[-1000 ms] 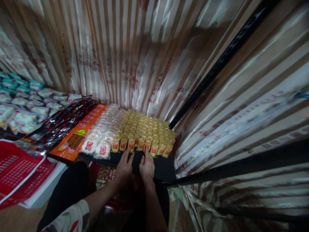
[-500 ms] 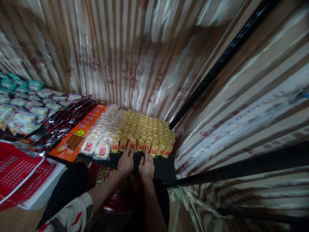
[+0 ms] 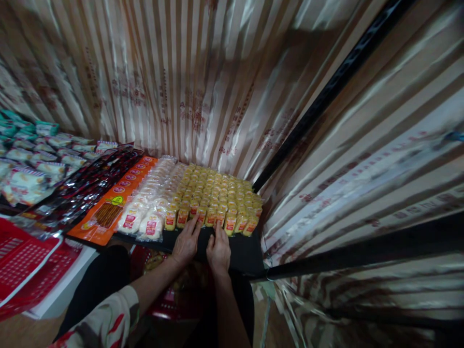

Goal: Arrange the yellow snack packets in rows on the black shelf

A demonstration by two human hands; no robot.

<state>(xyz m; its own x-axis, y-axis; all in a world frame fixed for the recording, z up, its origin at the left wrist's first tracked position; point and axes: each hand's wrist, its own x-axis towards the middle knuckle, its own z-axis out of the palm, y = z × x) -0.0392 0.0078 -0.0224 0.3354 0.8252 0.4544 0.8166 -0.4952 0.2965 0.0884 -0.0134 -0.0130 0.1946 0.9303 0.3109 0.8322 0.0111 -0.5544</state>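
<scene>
Rows of small yellow wrapped snack packs [image 3: 217,193] with red labels stand packed together on a black shelf [image 3: 239,253]. At their front row, my left hand [image 3: 186,241] has its fingers stretched out, the tips touching a pack near the middle. Just right of it, my right hand [image 3: 219,249] also lies with extended fingers, its tips against the front packs. Neither hand is wrapped round a pack. White round wrapped snacks [image 3: 150,224] with red labels line up to the left of the yellow ones.
Further left lie an orange snack bag [image 3: 99,212], dark shiny packets [image 3: 90,179] and white packets [image 3: 29,183]. A red basket [image 3: 32,266] with a white handle stands at lower left. Another red basket [image 3: 170,309] sits below the shelf. A black pole [image 3: 308,121] slants before striped sheeting [image 3: 195,72].
The view has shifted slightly, so the goods appear a little further left. Both hands stay at the front row of yellow packs, fingers still extended.
</scene>
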